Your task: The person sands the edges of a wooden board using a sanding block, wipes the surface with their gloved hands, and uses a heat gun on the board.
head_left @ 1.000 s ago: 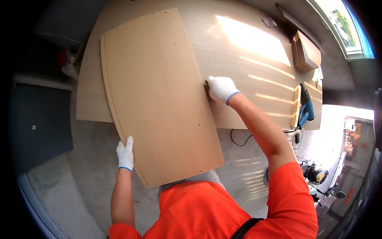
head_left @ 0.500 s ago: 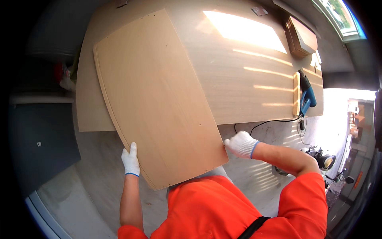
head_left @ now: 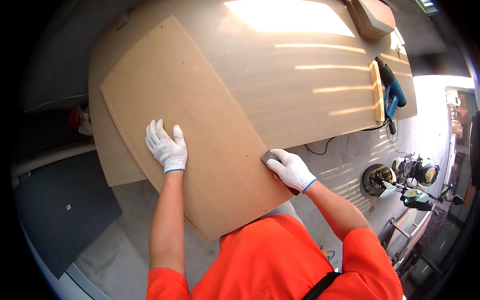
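Observation:
A large light-brown wooden panel (head_left: 200, 120) with small dark holes lies slanted on the table, its near end overhanging the front edge close to my body. My left hand (head_left: 166, 146), in a white knit glove, rests on the panel's face with fingers spread. In my right hand (head_left: 290, 170), gloved the same way, is a dark grey sanding block (head_left: 270, 157). The block sits against the panel's right edge near the close corner. My right fingers are wrapped round it and partly hide it.
The wooden table (head_left: 300, 115) extends behind the panel. At its right lie a blue heat gun (head_left: 392, 90) with a cord, a wood strip (head_left: 376, 92) and a stack of brown boards (head_left: 370, 17). A motorbike (head_left: 405, 182) stands on the floor at right; a dark grey board (head_left: 65, 215) is at left.
My left hand has moved from the panel's left edge up onto its face. My right hand has come in to the right edge, and the grey block now shows. The view has shifted.

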Demonstrator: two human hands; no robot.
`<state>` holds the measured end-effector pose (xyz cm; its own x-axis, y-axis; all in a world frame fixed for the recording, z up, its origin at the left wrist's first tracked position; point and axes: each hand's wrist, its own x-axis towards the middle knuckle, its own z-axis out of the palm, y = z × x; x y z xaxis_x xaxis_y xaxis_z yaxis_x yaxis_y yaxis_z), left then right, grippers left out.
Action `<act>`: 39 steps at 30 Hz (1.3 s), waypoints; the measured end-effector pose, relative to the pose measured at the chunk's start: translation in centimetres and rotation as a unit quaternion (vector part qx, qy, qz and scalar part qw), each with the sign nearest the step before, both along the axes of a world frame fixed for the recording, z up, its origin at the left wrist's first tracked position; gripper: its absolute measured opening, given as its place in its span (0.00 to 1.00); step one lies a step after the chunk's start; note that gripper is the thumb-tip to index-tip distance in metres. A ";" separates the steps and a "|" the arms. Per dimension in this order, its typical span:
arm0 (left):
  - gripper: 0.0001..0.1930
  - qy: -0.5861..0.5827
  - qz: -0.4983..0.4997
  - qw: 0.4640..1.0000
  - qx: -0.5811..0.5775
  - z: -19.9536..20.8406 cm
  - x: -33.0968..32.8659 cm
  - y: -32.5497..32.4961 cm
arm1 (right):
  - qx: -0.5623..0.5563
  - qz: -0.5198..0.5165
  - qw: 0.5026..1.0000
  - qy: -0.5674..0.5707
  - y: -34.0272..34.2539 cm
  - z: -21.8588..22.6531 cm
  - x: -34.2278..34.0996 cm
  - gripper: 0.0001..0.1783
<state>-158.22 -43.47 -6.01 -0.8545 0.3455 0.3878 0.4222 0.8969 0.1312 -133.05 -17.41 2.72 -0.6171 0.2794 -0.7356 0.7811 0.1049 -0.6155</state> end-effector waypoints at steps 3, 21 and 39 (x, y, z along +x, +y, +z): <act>0.27 -0.002 -0.008 1.000 0.005 -0.1 -0.2 0.0 | 0.001 -0.018 1.000 -0.002 0.2 -0.6 -0.8 0.25; 0.29 -0.008 -0.005 1.000 0.004 -0.5 -0.3 -0.1 | -0.014 0.009 0.999 0.038 2.9 0.5 -15.8 0.17; 0.33 -0.020 0.013 1.000 0.016 -0.6 0.3 -2.9 | -0.166 -0.236 0.947 -0.144 -3.3 1.7 18.1 0.18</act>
<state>-157.93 -46.41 -6.57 -0.8780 0.3109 0.3640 0.3926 0.9027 0.1759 -114.97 -20.74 4.41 -0.2427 0.1987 -0.9495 0.8333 -0.4584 -0.3089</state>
